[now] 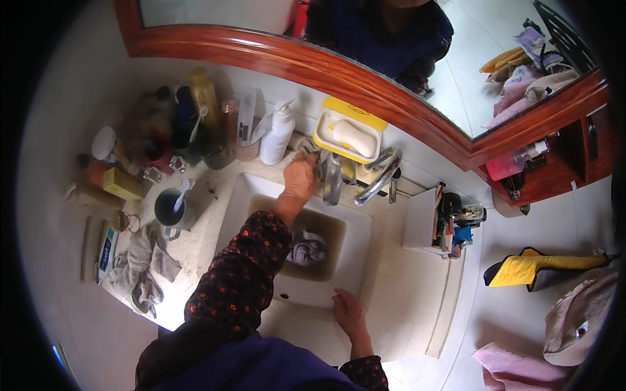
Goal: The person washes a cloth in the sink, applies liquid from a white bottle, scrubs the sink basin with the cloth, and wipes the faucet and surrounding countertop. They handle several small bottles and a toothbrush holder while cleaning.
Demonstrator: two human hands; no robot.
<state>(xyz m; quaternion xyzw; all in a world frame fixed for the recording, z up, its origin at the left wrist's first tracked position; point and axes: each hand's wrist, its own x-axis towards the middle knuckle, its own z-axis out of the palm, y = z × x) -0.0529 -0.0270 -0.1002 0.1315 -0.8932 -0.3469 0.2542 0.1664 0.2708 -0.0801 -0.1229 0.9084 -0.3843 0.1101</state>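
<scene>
My left hand (302,179) reaches across the sink (365,244) to its back edge, beside the chrome faucet (331,179). Its fingers are closed over a greyish rag (304,144) that lies behind the basin; part of the rag is hidden. Murky water stands in the basin, and a wet grey cloth (308,251) sits in it below my left wrist. At the front right rim of the sink is my right hand (351,314), fingers loosely apart with nothing in them. A white pump bottle (278,135) and a yellow soap dish (319,138) with a white soap bar (354,137) stand behind.
On the left of the counter are a grey mug (168,212) with a toothbrush, a crumpled cloth (138,260), a yellow box (122,185) and crowded bottles. A white organizer (420,221) stands right. A red-framed mirror (293,55) overhangs the back; towels (548,268) hang at right.
</scene>
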